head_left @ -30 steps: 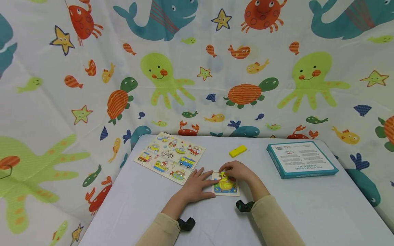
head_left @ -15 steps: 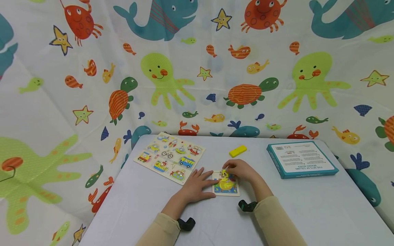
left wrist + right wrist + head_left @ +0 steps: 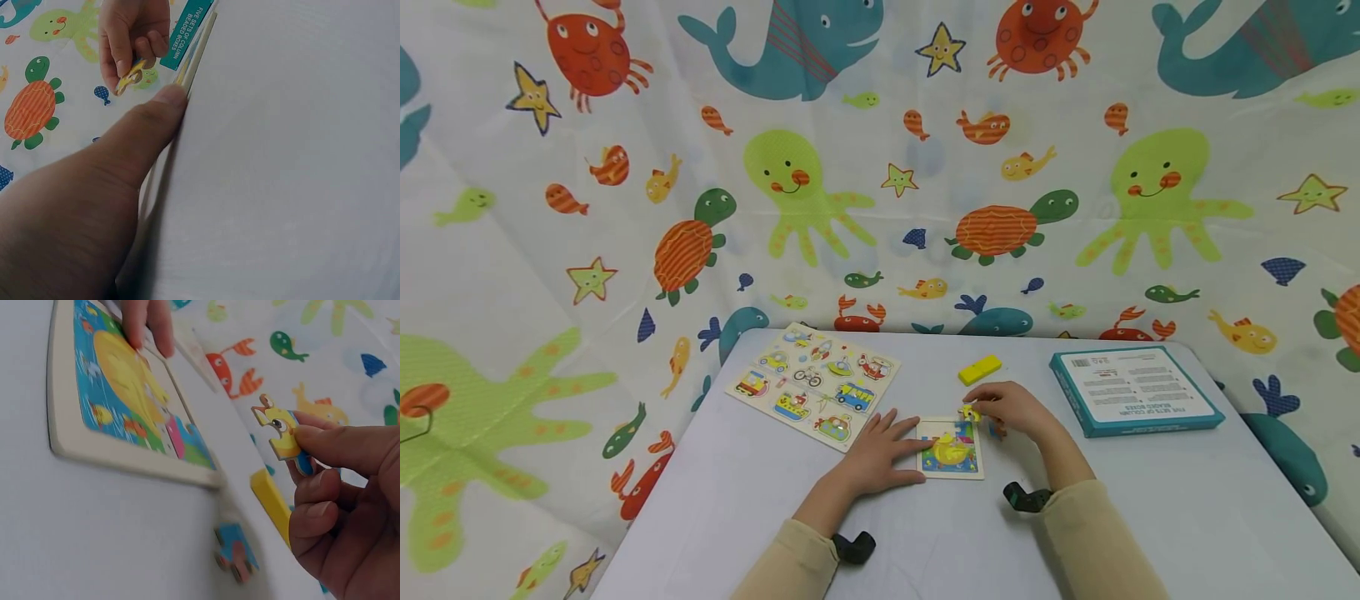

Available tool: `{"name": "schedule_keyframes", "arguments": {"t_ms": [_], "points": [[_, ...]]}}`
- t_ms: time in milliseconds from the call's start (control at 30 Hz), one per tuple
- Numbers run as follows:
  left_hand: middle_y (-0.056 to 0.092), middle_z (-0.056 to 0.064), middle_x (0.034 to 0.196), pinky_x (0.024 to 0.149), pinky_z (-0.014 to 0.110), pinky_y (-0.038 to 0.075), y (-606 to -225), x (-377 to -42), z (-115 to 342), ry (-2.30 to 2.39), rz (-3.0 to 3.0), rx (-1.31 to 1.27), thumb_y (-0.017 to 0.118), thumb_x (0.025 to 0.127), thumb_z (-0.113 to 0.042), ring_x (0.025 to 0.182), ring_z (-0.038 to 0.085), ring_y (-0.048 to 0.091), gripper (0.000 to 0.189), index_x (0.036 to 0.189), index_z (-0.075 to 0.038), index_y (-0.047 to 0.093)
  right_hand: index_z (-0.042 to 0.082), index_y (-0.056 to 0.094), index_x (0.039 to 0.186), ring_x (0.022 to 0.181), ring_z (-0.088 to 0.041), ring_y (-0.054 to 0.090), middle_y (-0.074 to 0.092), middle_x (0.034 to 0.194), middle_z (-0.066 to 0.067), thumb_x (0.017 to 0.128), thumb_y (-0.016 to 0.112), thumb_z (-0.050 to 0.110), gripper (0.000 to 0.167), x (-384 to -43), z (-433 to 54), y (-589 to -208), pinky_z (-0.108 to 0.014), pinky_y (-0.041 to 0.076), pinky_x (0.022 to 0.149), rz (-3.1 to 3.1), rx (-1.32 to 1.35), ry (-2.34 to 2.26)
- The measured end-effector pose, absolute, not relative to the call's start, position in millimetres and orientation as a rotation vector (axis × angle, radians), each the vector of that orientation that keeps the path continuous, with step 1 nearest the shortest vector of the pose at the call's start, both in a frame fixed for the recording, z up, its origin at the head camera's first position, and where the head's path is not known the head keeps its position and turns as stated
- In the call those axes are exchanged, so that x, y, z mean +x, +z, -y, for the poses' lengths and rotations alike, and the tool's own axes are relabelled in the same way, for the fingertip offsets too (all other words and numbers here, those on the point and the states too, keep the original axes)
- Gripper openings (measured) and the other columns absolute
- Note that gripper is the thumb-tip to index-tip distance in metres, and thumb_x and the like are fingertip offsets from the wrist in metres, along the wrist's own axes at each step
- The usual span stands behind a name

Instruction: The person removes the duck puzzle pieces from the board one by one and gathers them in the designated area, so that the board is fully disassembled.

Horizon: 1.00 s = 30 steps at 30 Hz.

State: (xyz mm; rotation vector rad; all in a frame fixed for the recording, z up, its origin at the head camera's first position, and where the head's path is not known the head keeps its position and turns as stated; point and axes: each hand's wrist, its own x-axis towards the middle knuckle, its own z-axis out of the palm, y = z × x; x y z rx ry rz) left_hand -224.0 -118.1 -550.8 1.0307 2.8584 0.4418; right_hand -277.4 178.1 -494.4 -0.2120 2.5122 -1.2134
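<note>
A small framed jigsaw puzzle [image 3: 951, 476] with a yellow duck picture lies flat in front of the person. The left hand [image 3: 883, 454] rests at its left side with spread fingers, the index finger reaching over the picture; the left wrist view shows the thumb along the frame's edge. Just beyond the frame's upper right corner, the right hand [image 3: 1011, 410] pinches a yellow and blue jigsaw piece [image 3: 286, 432] with an eye on it between thumb and fingers. A gap in the picture shows bare backing near the top. Beside the frame lies a loose blue jigsaw piece [image 3: 236, 550], partly under the right hand.
A yellow block [image 3: 980, 369] lies behind the right hand. To the left is a board of vehicle pictures [image 3: 812, 383], close to the left fingertips. A teal-edged box [image 3: 1138, 390] sits at the right. A sea-animal cloth [image 3: 850, 208] hangs behind the white table [image 3: 1150, 517].
The right hand has lifted the duck-eye jigsaw piece off the puzzle and carried it right and slightly back, uncovering the gap and the loose blue piece. The left hand stays put.
</note>
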Motion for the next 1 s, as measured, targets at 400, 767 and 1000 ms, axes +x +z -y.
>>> {"name": "schedule_keyframes", "arguments": {"t_ms": [400, 767, 1000], "points": [[0.029, -0.009, 0.162, 0.123, 0.057, 0.014, -552.5, -219.7, 117.8, 0.444, -2.859, 1.021, 0.052, 0.088, -0.071, 0.153, 0.033, 0.017, 0.059, 0.144, -0.054, 0.04, 0.017, 0.068, 0.122, 0.063, -0.021, 0.051, 0.058, 0.077, -0.009, 0.1, 0.059, 0.028, 0.026, -273.2, -235.1, -507.0, -0.028, 0.04, 0.058, -2.531, -0.19, -1.219], [0.03, -0.009, 0.162, 0.123, 0.057, 0.014, -551.5, -215.6, 114.3, 0.439, -2.868, 1.012, 0.053, 0.088, -0.07, 0.153, 0.034, 0.018, 0.059, 0.143, -0.053, 0.042, 0.016, 0.069, 0.116, 0.069, -0.021, 0.053, 0.058, 0.076, -0.006, 0.098, 0.061, 0.029, 0.023, -265.8, -272.3, -514.0, -0.029, 0.042, 0.062, -2.548, -0.081, -1.166], [0.032, -0.008, 0.161, 0.123, 0.057, 0.016, -552.3, -214.3, 112.1, 0.434, -2.888, 1.025, 0.053, 0.088, -0.07, 0.152, 0.035, 0.02, 0.058, 0.143, -0.053, 0.043, 0.017, 0.069, 0.113, 0.068, -0.021, 0.053, 0.056, 0.072, -0.004, 0.096, 0.063, 0.033, 0.024, -266.4, -285.5, -519.3, -0.029, 0.042, 0.061, -2.539, -0.059, -1.155]]}}
